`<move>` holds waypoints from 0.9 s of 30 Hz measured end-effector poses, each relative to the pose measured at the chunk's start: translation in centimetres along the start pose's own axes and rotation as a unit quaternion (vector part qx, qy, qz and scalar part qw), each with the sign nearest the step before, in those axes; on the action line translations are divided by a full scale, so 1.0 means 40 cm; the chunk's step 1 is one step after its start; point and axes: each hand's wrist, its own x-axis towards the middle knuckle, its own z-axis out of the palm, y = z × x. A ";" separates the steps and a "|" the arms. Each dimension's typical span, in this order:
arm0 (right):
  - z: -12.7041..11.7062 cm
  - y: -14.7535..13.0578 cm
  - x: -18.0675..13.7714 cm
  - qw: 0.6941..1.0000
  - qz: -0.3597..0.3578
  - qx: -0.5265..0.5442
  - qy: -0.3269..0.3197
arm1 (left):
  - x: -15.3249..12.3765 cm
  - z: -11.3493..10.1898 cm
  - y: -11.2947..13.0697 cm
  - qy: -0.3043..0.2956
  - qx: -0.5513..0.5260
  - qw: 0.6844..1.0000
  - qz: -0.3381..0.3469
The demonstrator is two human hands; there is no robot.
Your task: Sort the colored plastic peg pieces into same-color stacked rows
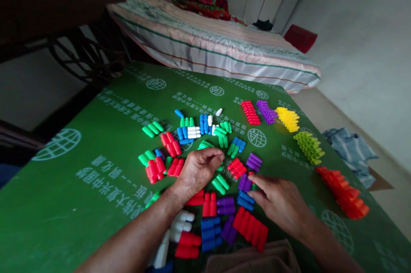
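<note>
The green counter is carrying everything. Its left half is lying bare, giving wide room out to the left edge. The right edge is running close behind the orange row, and the far edge is almost meeting a bed. At the near edge a brown cloth is lying between the forearms.

White Chinese characters and globe marks are printed across the counter, upside down from here. They are too small to read.

Loose pegs are lying in small colour clusters around the counter's middle and down to the near edge. Sorted rows are standing toward the far right corner: red, purple, yellow and lime.

The left hand is resting mid-counter with its fingers curled together. Whether they are clamping a peg cannot be told. Green pegs are lying just beside it, with red pegs on its other side.

The right hand is lying flat with its fingers spread and stretched out. Its fingertips are touching the purple pegs and the blue pegs. The hands are apart, with pegs lying between them.
</note>
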 end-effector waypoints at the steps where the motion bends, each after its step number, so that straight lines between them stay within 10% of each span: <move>1: -0.003 -0.007 0.007 0.999 0.015 -0.025 -0.013 | -0.001 -0.001 0.003 -0.002 0.003 1.000 -0.002; 27: 0.002 -0.015 0.052 0.993 0.053 -0.005 -0.108 | 0.012 -0.018 -0.044 -0.004 0.097 0.993 0.060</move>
